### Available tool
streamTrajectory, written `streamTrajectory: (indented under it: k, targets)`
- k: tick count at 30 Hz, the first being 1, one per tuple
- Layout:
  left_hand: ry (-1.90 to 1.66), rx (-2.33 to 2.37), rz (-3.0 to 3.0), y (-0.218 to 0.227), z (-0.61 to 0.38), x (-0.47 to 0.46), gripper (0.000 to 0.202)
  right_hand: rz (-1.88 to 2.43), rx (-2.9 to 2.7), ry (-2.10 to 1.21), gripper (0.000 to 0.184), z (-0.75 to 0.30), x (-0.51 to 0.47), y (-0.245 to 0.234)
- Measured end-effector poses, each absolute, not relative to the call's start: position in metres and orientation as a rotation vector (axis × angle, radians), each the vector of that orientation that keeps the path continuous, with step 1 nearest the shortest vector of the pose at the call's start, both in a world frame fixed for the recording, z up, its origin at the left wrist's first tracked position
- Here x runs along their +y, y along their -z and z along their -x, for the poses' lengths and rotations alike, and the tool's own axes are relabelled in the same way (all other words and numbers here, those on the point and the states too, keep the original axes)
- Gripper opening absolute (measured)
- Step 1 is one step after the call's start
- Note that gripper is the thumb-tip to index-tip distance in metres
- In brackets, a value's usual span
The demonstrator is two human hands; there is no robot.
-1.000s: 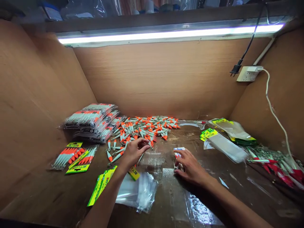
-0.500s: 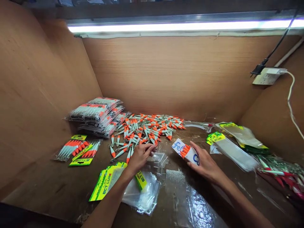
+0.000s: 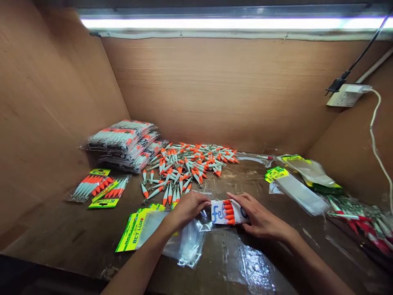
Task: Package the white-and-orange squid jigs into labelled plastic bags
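Note:
My right hand (image 3: 259, 215) grips a folded white card (image 3: 217, 214) with blue handwriting, its thumb below and fingers above. A row of orange-tipped lures (image 3: 229, 212) shows within the card. My left hand (image 3: 190, 208) pinches the edge of a clear plastic bag (image 3: 205, 224) at the card's left end. Whether the card's end is inside the bag I cannot tell. Under my left forearm lie clear bags with yellow-green headers (image 3: 135, 235). Just beyond my hands spreads a pile of orange-and-white lures (image 3: 184, 168).
Packed lure bags (image 3: 119, 143) are stacked at the back left, with filled header packs (image 3: 104, 190) before them. To the right lie long clear sleeves (image 3: 301, 194) and red-and-white lures (image 3: 365, 223). A power outlet (image 3: 345, 96) is on the right wall; clear plastic (image 3: 253, 266) lies in front.
My right hand has brought the card of lures left and turned it more level. My left hand has moved slightly down and right, and both hands are now close together at the bag.

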State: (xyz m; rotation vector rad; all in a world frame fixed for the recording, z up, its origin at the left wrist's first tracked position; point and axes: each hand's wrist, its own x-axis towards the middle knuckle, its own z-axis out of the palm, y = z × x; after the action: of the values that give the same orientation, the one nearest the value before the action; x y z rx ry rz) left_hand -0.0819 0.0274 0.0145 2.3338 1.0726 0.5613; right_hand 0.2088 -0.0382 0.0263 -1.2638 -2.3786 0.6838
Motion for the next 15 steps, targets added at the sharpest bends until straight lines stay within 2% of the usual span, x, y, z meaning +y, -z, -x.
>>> streamTrajectory:
  k: [4, 15]
  targets:
    - [-0.449, 1.062, -2.513, -0.007, 0.078, 0.027, 0.027, 1.31, -2.425, -0.677, 0.1, -0.209, -0.041, -0.027]
    - [-0.443, 1.094, -2.61, -0.005, 0.074, 0.025, 0.028, 1.279, -2.458, -0.703, 0.101, -0.211, -0.044, -0.033]
